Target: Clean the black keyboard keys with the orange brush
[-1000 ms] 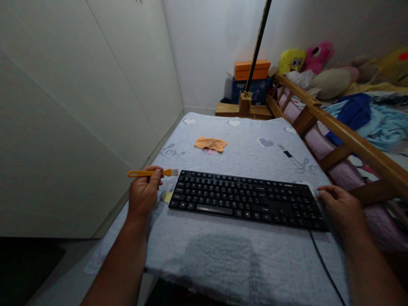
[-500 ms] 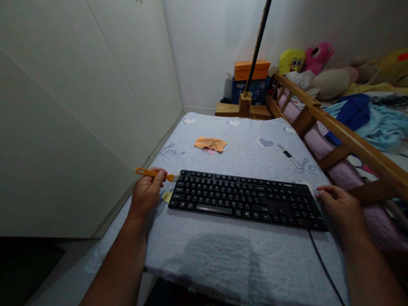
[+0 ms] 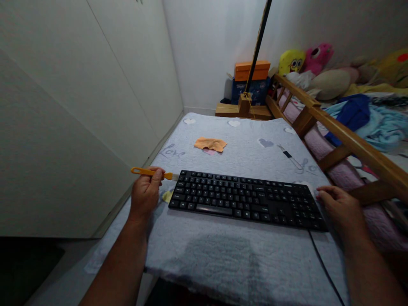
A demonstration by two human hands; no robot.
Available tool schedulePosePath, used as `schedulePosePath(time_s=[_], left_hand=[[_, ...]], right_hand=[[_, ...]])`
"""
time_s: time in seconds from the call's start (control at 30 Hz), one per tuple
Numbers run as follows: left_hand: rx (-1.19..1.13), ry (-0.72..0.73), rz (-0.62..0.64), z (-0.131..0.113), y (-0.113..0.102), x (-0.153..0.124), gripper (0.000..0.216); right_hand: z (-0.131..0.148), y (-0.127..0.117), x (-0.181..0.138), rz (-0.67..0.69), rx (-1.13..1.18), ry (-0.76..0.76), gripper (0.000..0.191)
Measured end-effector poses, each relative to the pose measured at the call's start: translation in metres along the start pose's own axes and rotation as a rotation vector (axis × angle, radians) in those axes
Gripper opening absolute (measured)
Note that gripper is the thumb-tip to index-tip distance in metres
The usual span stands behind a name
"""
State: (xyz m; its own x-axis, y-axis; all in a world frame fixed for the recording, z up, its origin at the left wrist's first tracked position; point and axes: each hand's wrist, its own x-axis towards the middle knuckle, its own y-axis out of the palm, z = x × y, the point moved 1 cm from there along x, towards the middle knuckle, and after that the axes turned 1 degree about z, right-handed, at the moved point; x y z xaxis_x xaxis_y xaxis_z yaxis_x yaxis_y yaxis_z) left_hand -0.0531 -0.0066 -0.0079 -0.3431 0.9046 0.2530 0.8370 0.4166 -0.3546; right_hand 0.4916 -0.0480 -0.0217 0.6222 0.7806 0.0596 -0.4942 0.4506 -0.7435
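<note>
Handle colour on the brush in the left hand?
Yellow-orange handle; shows best in the current head view.

Yellow brush [image 3: 143, 171], black keyboard [image 3: 245, 199], orange cloth [image 3: 210, 144], grey-blue cover with hearts and lettering [image 3: 204, 246]

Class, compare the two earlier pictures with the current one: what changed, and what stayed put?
The left hand moved the yellow brush slightly right, its bristle end tipping nearer the viewer, then drew it slightly back left. Nothing was picked up or released. The keyboard, orange cloth and right hand stayed put.
</note>
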Motion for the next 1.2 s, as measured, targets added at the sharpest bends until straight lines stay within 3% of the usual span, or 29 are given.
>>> schedulePosePath(time_s=[0.63,0.87,1.2], left_hand=[[0.034,-0.003,0.08,0.003,-0.007,-0.003,0.029],[-0.112,-0.003,-0.047,-0.002,-0.005,-0.004,0.026],[0.082,0.018,0.007,-0.005,-0.003,-0.002,0.028]], right_hand=[[0.002,-0.001,-0.001,0.008,0.008,0.016,0.037],[-0.004,0.001,0.001,0.015,0.009,0.02,0.041],[-0.009,0.002,0.003,0.019,-0.001,-0.001,0.037]])
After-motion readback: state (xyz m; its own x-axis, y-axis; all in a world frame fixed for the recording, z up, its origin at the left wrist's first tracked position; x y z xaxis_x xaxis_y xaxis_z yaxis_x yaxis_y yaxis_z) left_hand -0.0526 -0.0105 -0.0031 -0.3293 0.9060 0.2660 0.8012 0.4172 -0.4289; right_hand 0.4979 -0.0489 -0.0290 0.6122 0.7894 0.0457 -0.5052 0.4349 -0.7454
